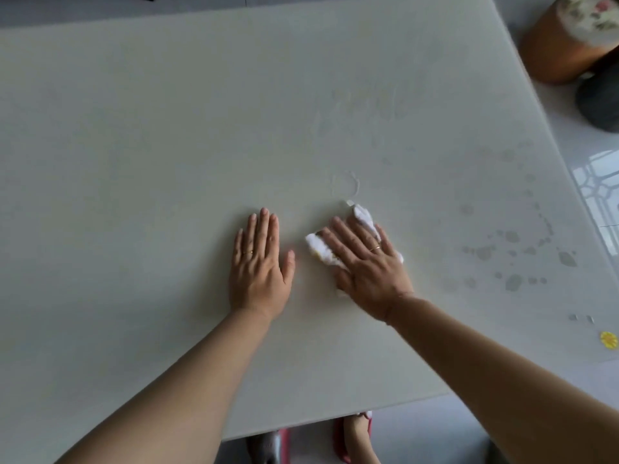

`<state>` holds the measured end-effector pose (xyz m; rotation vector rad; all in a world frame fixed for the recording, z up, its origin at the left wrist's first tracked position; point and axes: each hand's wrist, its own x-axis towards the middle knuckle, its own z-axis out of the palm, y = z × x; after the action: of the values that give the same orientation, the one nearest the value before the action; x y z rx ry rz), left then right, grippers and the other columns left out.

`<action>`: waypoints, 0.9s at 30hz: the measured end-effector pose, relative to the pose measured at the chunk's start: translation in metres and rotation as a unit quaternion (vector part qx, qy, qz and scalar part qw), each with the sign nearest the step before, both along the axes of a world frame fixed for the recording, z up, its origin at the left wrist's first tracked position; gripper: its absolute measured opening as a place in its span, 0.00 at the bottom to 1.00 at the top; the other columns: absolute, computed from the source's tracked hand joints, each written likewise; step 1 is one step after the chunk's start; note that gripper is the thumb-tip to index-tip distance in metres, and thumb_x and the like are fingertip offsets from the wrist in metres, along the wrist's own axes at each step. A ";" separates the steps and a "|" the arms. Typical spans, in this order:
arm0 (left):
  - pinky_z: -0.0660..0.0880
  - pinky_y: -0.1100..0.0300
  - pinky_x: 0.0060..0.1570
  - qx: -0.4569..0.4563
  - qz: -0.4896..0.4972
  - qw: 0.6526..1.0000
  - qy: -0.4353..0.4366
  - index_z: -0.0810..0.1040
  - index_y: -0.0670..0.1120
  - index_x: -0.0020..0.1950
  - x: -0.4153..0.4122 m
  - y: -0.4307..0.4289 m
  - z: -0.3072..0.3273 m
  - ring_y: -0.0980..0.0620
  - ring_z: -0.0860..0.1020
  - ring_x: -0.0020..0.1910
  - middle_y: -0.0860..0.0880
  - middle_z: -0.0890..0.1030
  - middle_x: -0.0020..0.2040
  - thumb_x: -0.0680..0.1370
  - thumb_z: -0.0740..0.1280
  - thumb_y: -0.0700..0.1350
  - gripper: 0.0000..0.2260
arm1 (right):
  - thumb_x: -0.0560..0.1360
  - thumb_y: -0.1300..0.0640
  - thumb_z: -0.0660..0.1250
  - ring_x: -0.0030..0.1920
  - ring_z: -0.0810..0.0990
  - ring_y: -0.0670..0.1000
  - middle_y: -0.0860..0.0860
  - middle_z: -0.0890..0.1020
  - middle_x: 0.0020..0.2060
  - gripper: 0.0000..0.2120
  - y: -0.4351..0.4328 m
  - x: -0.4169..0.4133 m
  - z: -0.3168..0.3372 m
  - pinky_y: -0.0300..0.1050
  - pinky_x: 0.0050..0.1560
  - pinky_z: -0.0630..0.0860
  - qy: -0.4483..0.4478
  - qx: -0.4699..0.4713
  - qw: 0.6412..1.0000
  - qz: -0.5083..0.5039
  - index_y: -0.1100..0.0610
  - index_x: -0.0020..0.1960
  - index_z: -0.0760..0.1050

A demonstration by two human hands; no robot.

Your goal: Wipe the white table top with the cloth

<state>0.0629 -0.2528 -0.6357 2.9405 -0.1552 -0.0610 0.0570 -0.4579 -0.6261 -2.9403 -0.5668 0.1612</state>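
The white table top point(167, 145) fills most of the head view. My right hand point(365, 262) lies flat on a white cloth point(320, 249) near the middle of the table, fingers spread over it, and the cloth sticks out at the fingertips and at the left side. My left hand point(259, 266) rests palm down on the bare table just left of the cloth, fingers apart, holding nothing. Grey water drops point(512, 281) and faint wet smears point(365, 105) mark the table to the right of and beyond the cloth.
A brown stool with a floral cushion point(569, 38) and a dark round stool point(599, 102) stand beyond the table's right edge. A small yellow sticker point(608, 339) lies near that edge. My feet in red slippers point(355, 433) show below the near edge.
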 end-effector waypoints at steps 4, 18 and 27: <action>0.55 0.48 0.72 0.001 0.006 1.000 -0.009 0.62 0.39 0.74 0.000 -0.002 0.000 0.43 0.61 0.74 0.41 0.62 0.74 0.79 0.51 0.53 0.27 | 0.79 0.47 0.50 0.76 0.45 0.49 0.47 0.50 0.77 0.27 -0.027 0.031 -0.003 0.52 0.75 0.40 0.032 -0.007 0.957 -0.289 0.45 0.76 0.47; 0.51 0.50 0.73 -0.022 0.005 1.000 -0.003 0.60 0.40 0.75 0.002 0.000 0.000 0.43 0.57 0.75 0.41 0.60 0.75 0.79 0.48 0.54 0.28 | 0.79 0.46 0.46 0.77 0.45 0.51 0.48 0.52 0.77 0.26 -0.042 0.090 -0.005 0.54 0.75 0.44 0.032 0.009 0.966 -0.256 0.45 0.77 0.50; 0.51 0.50 0.73 -0.046 0.040 0.996 -0.059 0.59 0.39 0.75 0.075 -0.017 0.009 0.43 0.57 0.75 0.40 0.59 0.76 0.79 0.48 0.54 0.28 | 0.80 0.45 0.50 0.77 0.47 0.50 0.48 0.53 0.77 0.26 0.046 0.080 -0.005 0.51 0.74 0.37 0.015 0.042 0.997 -0.070 0.47 0.76 0.51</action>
<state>0.1377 -0.2699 -0.6268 2.8548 -0.0552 0.1277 0.1371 -0.4117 -0.6313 -2.8777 -0.3534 0.1616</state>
